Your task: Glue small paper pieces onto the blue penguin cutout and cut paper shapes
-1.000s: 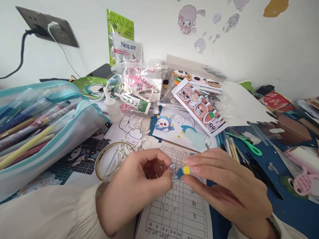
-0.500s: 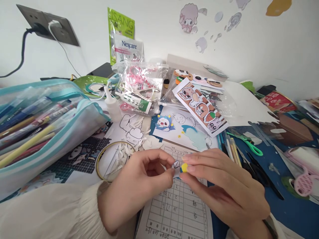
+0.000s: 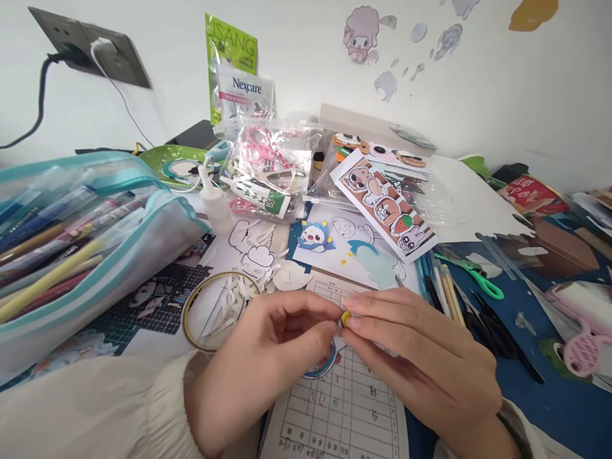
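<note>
My left hand (image 3: 275, 347) pinches a small paper cutout (image 3: 323, 368) between thumb and forefinger. Its blue-edged, rounded lower part shows beneath the thumb, while much of it is hidden by the fingers. At its right side, the thumb and fingers of my right hand (image 3: 421, 354) close on a small yellow part (image 3: 346, 317). The fingertips of both hands nearly meet there. Under the hands lies a printed form sheet (image 3: 335, 414) with a grid and handwriting.
Left stands a clear pen pouch (image 3: 176, 220) with blue trim; near it are a tape ring (image 3: 187, 319) around paper scraps and a white glue bottle (image 3: 215, 207). Beyond the hands lies a sheet of drawn characters (image 3: 335, 255). Green-handled scissors (image 3: 488, 284) and black scissors (image 3: 511, 347) lie right.
My right hand has moved slightly left, closer to my left fingertips. The cutout has turned, so its blue rounded edge now shows below my left thumb and less of the yellow part is visible.
</note>
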`<state>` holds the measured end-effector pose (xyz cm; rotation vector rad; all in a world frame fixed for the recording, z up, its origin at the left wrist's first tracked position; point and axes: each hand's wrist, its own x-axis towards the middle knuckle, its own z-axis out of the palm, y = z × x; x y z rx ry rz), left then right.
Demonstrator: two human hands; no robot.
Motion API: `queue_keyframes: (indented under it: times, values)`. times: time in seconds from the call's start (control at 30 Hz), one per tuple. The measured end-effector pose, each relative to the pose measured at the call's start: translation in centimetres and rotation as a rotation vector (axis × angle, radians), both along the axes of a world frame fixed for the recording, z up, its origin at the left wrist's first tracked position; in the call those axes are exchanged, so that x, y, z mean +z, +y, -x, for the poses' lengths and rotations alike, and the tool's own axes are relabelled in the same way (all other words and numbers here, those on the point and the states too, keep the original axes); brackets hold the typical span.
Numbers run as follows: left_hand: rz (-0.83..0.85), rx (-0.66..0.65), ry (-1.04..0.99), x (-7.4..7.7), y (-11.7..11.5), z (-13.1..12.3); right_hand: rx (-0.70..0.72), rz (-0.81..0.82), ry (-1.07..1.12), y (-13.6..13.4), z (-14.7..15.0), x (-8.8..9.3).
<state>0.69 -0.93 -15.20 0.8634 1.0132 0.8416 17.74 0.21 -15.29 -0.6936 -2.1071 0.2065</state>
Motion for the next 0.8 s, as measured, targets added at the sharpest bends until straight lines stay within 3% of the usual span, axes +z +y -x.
queue_keyframes:
  times: [0.37, 0.5, 0.6, 0.8]
  values:
    - [-0.002, 0.038, -0.062, 0.09, 0.12, -0.25, 0.048, 0.014, 0.011, -0.09, -0.2, -0.02]
    - [-0.018, 0.039, -0.013, 0.2, 0.04, -0.15, -0.013, 0.283, 0.14, 0.26, -0.34, -0.02]
    - [-0.055, 0.042, 0.038, 0.09, 0.04, -0.13, 0.017, 0.461, 0.141, 0.5, -0.38, 0.0]
    - [-0.084, -0.013, 0.108, -0.22, -0.03, -0.25, 0.06, 0.481, 0.123, 0.71, -0.25, -0.07]
